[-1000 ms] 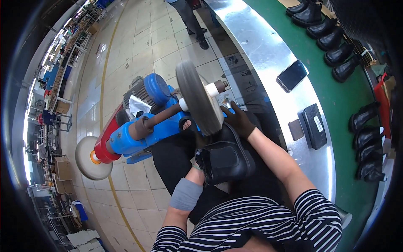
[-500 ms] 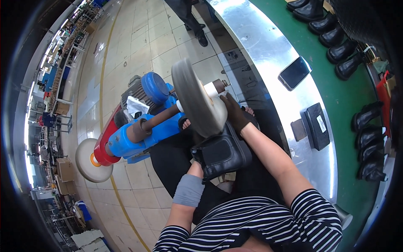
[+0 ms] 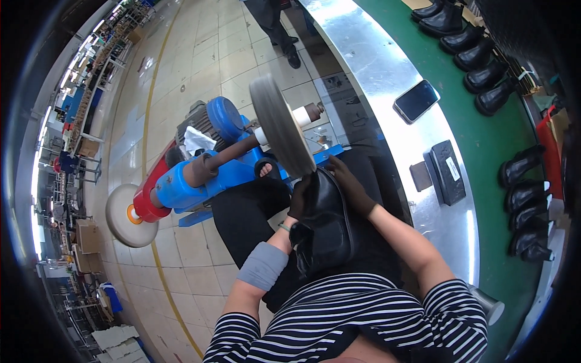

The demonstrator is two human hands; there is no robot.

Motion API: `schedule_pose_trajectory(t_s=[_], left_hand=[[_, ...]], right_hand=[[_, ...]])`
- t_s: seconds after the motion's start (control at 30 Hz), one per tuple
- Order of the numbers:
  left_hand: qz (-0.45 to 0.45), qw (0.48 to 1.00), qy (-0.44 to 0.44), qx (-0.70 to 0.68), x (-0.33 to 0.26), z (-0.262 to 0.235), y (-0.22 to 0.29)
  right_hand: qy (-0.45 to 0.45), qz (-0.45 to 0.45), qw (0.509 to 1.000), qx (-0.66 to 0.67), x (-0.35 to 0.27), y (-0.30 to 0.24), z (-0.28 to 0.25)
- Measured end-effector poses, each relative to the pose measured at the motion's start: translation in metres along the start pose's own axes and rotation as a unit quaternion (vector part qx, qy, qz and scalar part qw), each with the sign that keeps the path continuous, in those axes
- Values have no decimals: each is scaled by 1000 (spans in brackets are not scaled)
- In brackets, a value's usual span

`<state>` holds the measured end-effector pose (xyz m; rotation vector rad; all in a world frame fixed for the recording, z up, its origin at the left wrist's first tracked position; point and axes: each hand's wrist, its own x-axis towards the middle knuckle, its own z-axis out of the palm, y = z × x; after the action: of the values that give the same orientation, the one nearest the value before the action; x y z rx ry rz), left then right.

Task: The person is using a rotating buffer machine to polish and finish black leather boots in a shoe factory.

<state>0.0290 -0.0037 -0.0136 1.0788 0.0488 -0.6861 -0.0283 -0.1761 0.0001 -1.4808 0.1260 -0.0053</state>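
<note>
A black leather ankle boot [image 3: 330, 227] lies lengthwise over my lap, its toe pointing away from me at the lower edge of a grey buffing wheel [image 3: 279, 124]. Whether toe and wheel touch, I cannot tell. My left hand [image 3: 298, 198], in a dark brown glove, grips the boot's left side, its fingers partly hidden by the boot and wheel. On the right side of the toe, my right hand [image 3: 349, 183], gloved alike, holds the boot with fingers bent over its edge. The wheel sits on the shaft of a blue and red polishing machine [image 3: 227, 160].
To my right runs a metal bench [image 3: 387, 66] with a phone [image 3: 416, 101], a black case [image 3: 447, 172] and a small dark block [image 3: 419, 176]. Several black boots [image 3: 484, 75] stand on the green surface beyond. A pale wheel [image 3: 131, 216] spins or rests at the machine's left end. Someone's legs [image 3: 275, 30] are at the top.
The boot has come back toward my body and turned, with its toe now at the wheel's lower edge. Both hands have moved with it, and more of my left glove shows.
</note>
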Motion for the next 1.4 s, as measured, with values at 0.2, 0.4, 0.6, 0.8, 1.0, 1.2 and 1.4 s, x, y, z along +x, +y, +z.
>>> schedule_pose_trajectory(t_s=[0.2,0.4,0.6,0.8,1.0,1.2,1.4], left_hand=[[-204,964,-36,-168,5,33,4],[-167,978,59,-115,24,29,-12],[-42,914,-201,-349,28,-12,3],[-56,928,23,-368,71,-30,15],[-39,946,34,-320,38,12,12],[-114,896,-180,-389,-2,25,13],[-58,936,-54,-343,18,-18,10]], right_hand=[[-80,-1,985,-152,-137,-80,-7],[86,-44,936,-339,-128,-74,50],[93,177,896,396,-98,-52,35],[-53,243,775,581,-47,-54,40],[75,48,952,294,-133,-46,38],[-21,-218,819,-531,-162,-105,23],[-157,-91,829,-530,-103,-149,24]])
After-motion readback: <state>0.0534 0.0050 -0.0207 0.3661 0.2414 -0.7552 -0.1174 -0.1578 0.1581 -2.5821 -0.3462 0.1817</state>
